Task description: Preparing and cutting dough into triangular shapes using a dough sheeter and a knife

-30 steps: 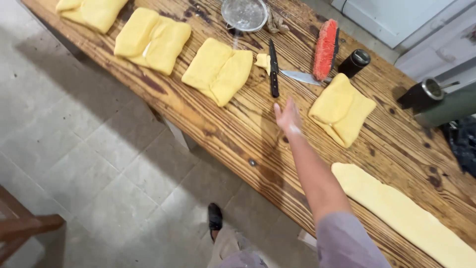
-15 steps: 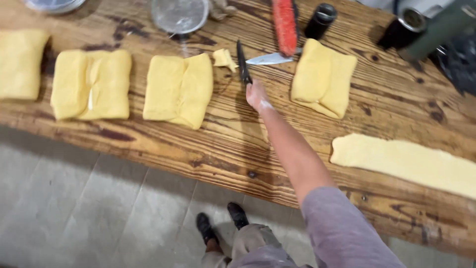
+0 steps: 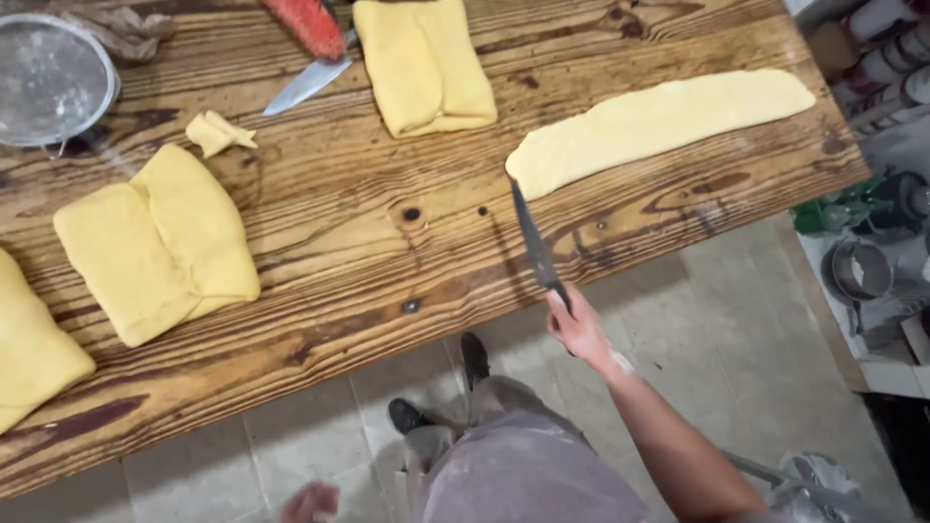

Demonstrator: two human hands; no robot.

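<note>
My right hand (image 3: 579,327) grips the handle of a long dark knife (image 3: 533,235), held just off the near edge of the wooden table (image 3: 387,252). The blade points up toward the near end of a long flat strip of yellow dough (image 3: 659,121) lying at the right of the table. My left hand (image 3: 310,504) hangs low by my leg at the bottom edge, blurred, holding nothing that I can see. A folded block of yellow dough (image 3: 424,63) lies at the top centre.
Two more folded dough blocks (image 3: 160,242) (image 3: 29,353) lie at the left, with a small dough scrap (image 3: 218,133) above. A second knife (image 3: 308,84), a red-bristled brush (image 3: 312,24) and a round metal sieve (image 3: 50,82) sit at the top. Pots and jars crowd the floor at right (image 3: 862,261).
My right hand has taken the dark knife off the table and carried it right, toward the long dough strip. The view has swung right and closer.
</note>
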